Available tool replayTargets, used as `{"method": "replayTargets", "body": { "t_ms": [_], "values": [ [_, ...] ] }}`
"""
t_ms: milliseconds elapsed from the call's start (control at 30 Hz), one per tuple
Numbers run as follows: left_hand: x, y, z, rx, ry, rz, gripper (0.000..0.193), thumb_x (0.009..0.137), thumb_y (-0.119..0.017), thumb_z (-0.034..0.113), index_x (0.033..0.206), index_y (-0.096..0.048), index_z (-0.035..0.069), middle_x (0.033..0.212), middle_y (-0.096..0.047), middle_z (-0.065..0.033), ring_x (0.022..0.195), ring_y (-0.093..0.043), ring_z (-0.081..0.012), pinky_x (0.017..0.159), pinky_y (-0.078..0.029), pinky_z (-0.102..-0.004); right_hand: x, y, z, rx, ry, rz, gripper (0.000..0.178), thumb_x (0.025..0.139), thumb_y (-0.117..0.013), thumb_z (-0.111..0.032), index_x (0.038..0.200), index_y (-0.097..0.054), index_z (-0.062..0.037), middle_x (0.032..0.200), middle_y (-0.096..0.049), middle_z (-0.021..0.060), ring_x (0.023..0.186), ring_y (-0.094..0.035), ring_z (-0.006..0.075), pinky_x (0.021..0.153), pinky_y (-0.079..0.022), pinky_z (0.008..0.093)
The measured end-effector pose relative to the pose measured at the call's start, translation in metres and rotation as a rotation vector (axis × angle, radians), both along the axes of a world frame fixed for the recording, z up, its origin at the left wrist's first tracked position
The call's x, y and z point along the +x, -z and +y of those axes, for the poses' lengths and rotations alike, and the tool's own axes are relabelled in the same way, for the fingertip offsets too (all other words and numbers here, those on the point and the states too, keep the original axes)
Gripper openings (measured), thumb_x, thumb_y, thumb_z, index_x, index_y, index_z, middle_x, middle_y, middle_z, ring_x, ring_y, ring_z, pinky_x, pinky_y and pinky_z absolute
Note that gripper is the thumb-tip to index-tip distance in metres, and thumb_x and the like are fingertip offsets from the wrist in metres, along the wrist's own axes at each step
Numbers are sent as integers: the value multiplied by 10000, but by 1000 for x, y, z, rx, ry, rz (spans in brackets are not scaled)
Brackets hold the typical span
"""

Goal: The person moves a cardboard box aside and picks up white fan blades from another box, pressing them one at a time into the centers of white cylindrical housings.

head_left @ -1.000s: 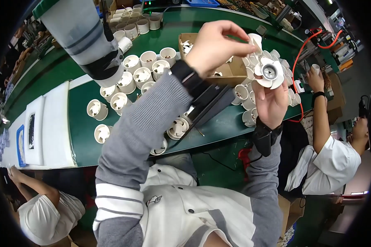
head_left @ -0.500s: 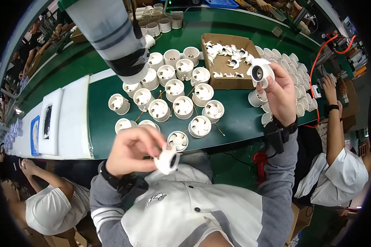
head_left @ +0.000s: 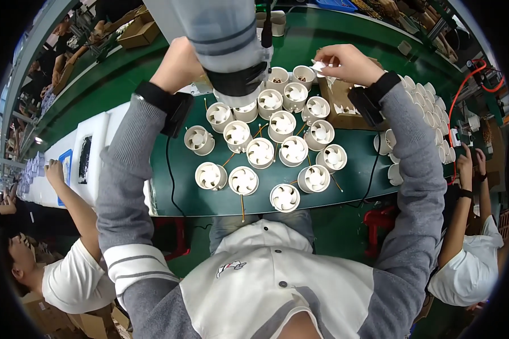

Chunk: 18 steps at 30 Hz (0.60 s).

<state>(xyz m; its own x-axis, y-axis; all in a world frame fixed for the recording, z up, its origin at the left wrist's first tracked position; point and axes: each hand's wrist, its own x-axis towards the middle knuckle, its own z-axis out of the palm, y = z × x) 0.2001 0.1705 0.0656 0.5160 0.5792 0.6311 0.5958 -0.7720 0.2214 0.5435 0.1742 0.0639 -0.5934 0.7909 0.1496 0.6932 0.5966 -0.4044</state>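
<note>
My right hand (head_left: 349,63) reaches over the near cardboard box (head_left: 350,120) and pinches a white fan impeller (head_left: 319,67) between thumb and fingers. More white impellers lie in that box, partly covered by my hand and forearm. My left hand (head_left: 181,63) is raised beside a large grey cylinder (head_left: 226,34) with a black-taped lower end; its fingers are hidden behind the cylinder, and whatever they hold cannot be seen. Between my arms, several round white fan housings (head_left: 260,153) with impellers seated in them stand on the green table, some trailing brown wires.
To the right stand rows of white cups (head_left: 421,107) beside an orange hose (head_left: 453,118). White foam slabs (head_left: 93,152) lie at the left. Co-workers sit at both sides. Black cables hang from both wrist devices, and a red stool (head_left: 379,223) stands under the table.
Both hands have moved away from my body: the left from the table's near edge up to the cylinder, the right leftward over the box. The view has shifted; the left hand's impeller is out of sight.
</note>
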Motion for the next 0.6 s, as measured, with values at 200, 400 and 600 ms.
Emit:
{"method": "replayTargets", "body": {
  "t_ms": [200, 400, 600],
  "values": [
    [45, 51, 113, -606, 366, -51, 171, 610, -656, 41, 710, -521, 9, 708, -553, -91, 632, -562, -191, 579, -457, -280, -38, 7, 30, 39, -14, -250, 225, 639, -646, -135, 842, -617, -43, 763, -612, 107, 718, -587, 244, 645, -469, 330],
    [113, 22, 102, -461, 419, 463, 187, 558, -652, 21, 629, -479, 16, 628, -530, -87, 558, -528, -203, 525, -429, -301, -39, 15, 60, 23, 21, -389, 214, 600, -654, -145, 794, -627, -58, 778, -623, 112, 756, -601, 262, 667, -480, 348],
    [131, 21, 114, -482, 423, 527, 219, 514, -649, 10, 593, -445, 19, 591, -512, -94, 562, -534, -213, 513, -423, -317, -39, 29, 82, 15, 1, -470, 198, 570, -675, -156, 744, -639, -68, 740, -621, 99, 721, -600, 259, 636, -477, 345]
  ]
}}
